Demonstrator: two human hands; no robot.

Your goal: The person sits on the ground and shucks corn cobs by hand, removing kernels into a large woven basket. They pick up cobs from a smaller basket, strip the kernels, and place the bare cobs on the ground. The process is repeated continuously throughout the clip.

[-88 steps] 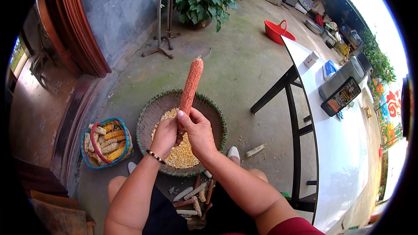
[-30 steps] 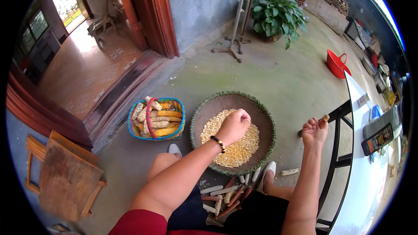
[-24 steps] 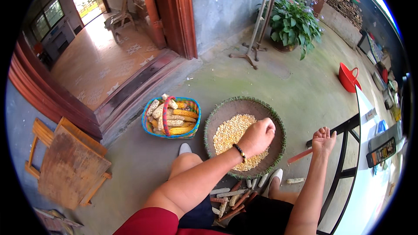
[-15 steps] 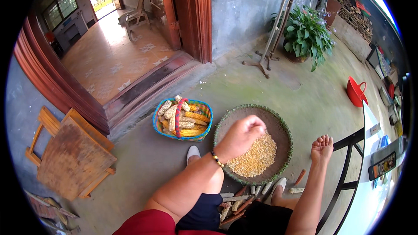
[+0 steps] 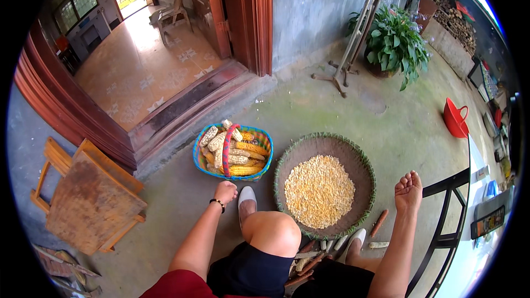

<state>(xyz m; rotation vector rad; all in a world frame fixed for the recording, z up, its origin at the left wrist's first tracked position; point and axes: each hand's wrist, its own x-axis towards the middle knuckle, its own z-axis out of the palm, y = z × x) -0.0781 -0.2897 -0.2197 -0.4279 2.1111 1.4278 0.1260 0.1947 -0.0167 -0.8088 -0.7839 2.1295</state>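
Observation:
My left hand (image 5: 225,192), its fingers curled, is just below the multicoloured woven basket (image 5: 205,157) of corn ears (image 5: 248,148); whether it holds anything is hidden. My right hand (image 5: 408,192) is turned palm up to the right of the wide green-rimmed bowl (image 5: 364,179), its fingers curled with nothing visible in them. Yellow and whitish kernels (image 5: 319,192) fill the bowl's middle. A reddish bare cob (image 5: 379,223) lies on the floor below my right hand, and more cobs (image 5: 312,259) lie in a pile between my feet.
A wooden folding chair (image 5: 88,198) stands at left, beside a doorway (image 5: 182,99). Metal stands (image 5: 338,83), a potted plant (image 5: 395,49) and a red basket (image 5: 455,118) are at the back. A white-topped table (image 5: 469,259) with black legs borders the right.
The reddish cob has left my right hand for the floor. My left hand has moved down and left from above the bowl toward the corn basket. The view has swung left.

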